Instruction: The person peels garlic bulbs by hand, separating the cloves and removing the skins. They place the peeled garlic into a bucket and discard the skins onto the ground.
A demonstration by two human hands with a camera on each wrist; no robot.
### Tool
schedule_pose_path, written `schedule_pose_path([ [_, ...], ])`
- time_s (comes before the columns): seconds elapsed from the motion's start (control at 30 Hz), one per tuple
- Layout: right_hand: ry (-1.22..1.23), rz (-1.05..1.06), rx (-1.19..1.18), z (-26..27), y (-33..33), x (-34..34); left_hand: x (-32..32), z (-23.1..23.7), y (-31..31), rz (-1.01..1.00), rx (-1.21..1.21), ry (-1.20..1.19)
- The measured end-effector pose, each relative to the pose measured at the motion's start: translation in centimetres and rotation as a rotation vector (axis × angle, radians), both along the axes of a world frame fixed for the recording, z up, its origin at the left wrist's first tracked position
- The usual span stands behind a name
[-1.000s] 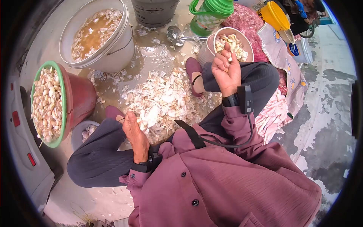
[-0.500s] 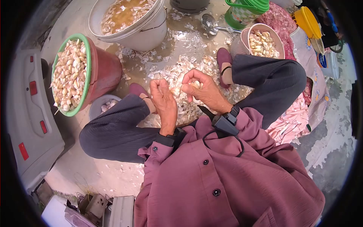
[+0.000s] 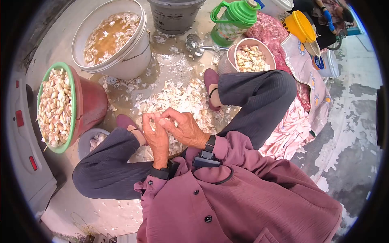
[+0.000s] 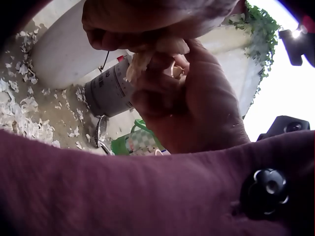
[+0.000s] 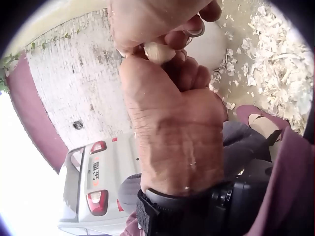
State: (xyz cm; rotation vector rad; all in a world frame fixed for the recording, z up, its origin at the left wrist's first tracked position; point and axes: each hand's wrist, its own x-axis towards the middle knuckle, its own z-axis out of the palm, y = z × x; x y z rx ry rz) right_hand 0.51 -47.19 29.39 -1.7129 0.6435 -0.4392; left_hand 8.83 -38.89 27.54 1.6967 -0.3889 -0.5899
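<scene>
Both hands meet close together above the pile of garlic skins (image 3: 178,97) on the ground. My left hand (image 3: 157,139) pinches a pale garlic clove (image 5: 160,52) between thumb and fingers, seen best in the right wrist view. My right hand (image 3: 186,129) reaches in from the other side, its fingers bent at the clove. In the left wrist view, papery garlic skin (image 4: 140,66) hangs between the hands, and another garlic clove (image 4: 177,72) sits within the curled right fingers. From the head view the fingers mostly cover the garlic.
At left stands a red bucket (image 3: 91,105) heaped with cloves, beside a small grey basin (image 3: 84,143). A white bucket (image 3: 127,60) holds brownish water and skins. Near the right knee, a pinkish bucket (image 3: 227,62) contains cloves. A skimmer (image 3: 194,43) and green flask (image 3: 233,24) stand beyond.
My right hand was raised by the pinkish bucket, then came down and left to meet my left hand at the garlic. The hands are now closer together. The head view shifted back and forth.
</scene>
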Motion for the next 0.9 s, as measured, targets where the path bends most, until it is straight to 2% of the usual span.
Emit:
schedule_pose_path([
  [0.1, 0.064, -0.001, 0.231, 0.5, -0.5, -0.1, 0.3, -0.8, 0.3, -0.007, 0.028, 0.154],
  [0.13, 0.036, -0.012, 0.242, 0.1, -0.4, -0.2, 0.5, -1.2, 0.4, -0.043, 0.032, 0.188],
  [0.17, 0.082, 0.001, 0.299, 0.0, -0.5, -0.4, 0.3, 0.2, -0.2, -0.062, 0.054, 0.165],
  [0.27, 0.036, -0.055, 0.267, -1.1, 0.0, -0.7, 0.4, -0.7, -0.1, -0.154, 0.039, 0.230],
  [0.4, -0.009, -0.044, 0.338, -0.6, 0.2, -0.1, -0.3, -1.4, 0.3, -0.071, 0.000, 0.104],
  [0.47, 0.005, -0.042, 0.297, -1.4, 0.4, 0.3, -0.4, -0.5, 0.0, 0.017, -0.017, 0.107],
  [0.53, -0.026, -0.064, 0.377, -1.4, 0.6, 0.8, -0.3, 0.3, -0.1, 0.048, -0.045, -0.010],
  [0.6, 0.006, -0.035, 0.328, -1.5, 0.5, 1.0, -0.3, -0.3, -0.1, 0.113, -0.071, 0.024],
  [0.63, 0.027, -0.047, 0.507, -0.8, 0.5, 1.0, -0.3, -0.5, -0.1, 0.133, -0.045, 0.035],
  [0.67, -0.028, -0.052, 0.499, -1.4, 0.9, 1.1, -0.3, 0.3, 0.2, 0.133, -0.057, 0.104],
  [0.73, -0.064, -0.214, 0.789, -1.2, 1.2, 1.4, -0.3, -0.9, 0.0, 0.258, -0.168, 0.272],
  [0.87, -0.156, -0.176, 0.763, -1.9, 0.7, 1.5, 0.0, 1.1, -0.6, 0.264, -0.179, 0.291],
  [0.9, -0.204, -0.103, 0.917, -1.7, 0.1, 1.2, 0.1, 2.0, -0.7, 0.224, -0.227, 0.376],
])
